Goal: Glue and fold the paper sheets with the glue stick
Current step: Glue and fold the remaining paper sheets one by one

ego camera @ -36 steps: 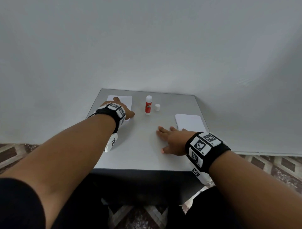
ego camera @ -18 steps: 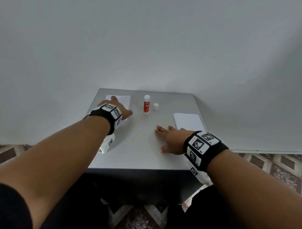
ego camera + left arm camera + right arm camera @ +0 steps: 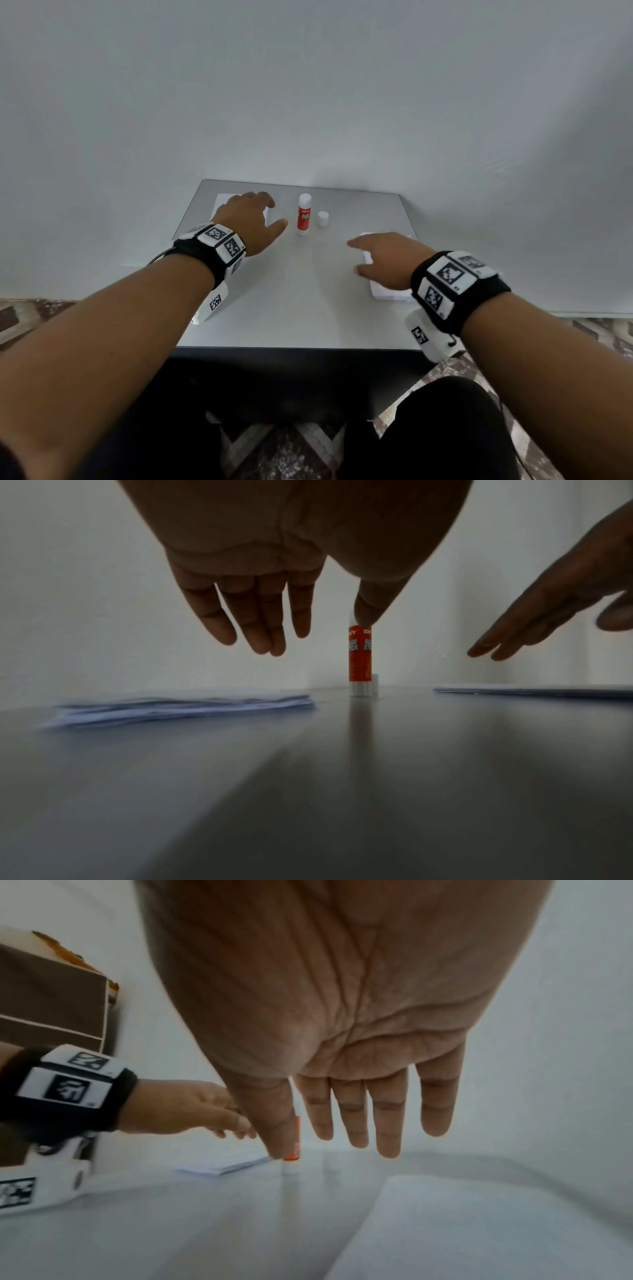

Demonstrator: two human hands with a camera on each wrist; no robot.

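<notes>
Here the left hand [image 3: 247,219] hovers, fingers loose, above the paper stack [image 3: 185,706] at the table's [image 3: 294,308] far-left corner, while the right hand [image 3: 387,258], fingers straight, hangs over the right-edge sheets [image 3: 390,294], glue stick [image 3: 303,214] upright between.

In the head view the left hand [image 3: 251,219] covers most of the left stack of paper [image 3: 224,202], so only a far corner and a strip beside the thumb show. The right hand [image 3: 387,262] and its wristband hide the middle and near right part of the right stack of paper [image 3: 387,294]. The small print on the glue stick [image 3: 303,215] below its large lettering is too small to read. In the left wrist view the left stack is blurred, the thumb hides the top of the glue stick, and the white cap [image 3: 375,681] peeps out only as a sliver behind its base. In the right wrist view the thumb covers most of the glue stick, and the picture's bottom and right edges cut off the right stack.
</notes>
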